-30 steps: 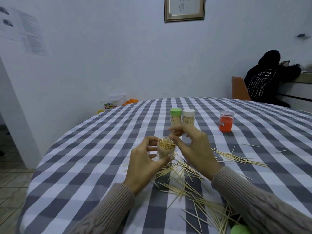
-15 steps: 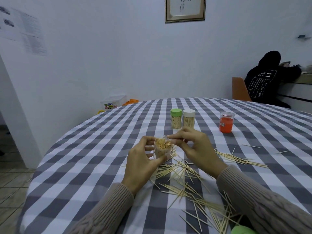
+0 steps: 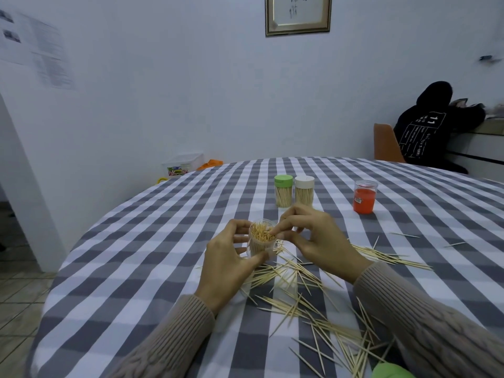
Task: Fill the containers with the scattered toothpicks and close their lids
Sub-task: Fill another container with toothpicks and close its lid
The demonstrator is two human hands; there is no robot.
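My left hand (image 3: 227, 261) grips an open clear container (image 3: 261, 240) packed with toothpicks, held just above the checked tablecloth (image 3: 152, 241). My right hand (image 3: 317, 240) has its fingertips at the container's mouth, pinching toothpicks there. Several loose toothpicks (image 3: 308, 298) lie scattered in front of and to the right of the hands. Two closed, filled containers stand behind: one with a green lid (image 3: 283, 190), one with a white lid (image 3: 304, 190). A green lid (image 3: 392, 371) shows at the bottom edge.
An orange-filled clear jar (image 3: 365, 196) stands at the right back of the round table. A person in a black hoodie (image 3: 433, 126) sits beyond the table on an orange chair (image 3: 386, 144). A plastic box (image 3: 182, 164) lies on the floor by the wall.
The container and both hands have moved slightly left and down. My right fingertips have come down from above the rim onto the toothpicks at the container's mouth.
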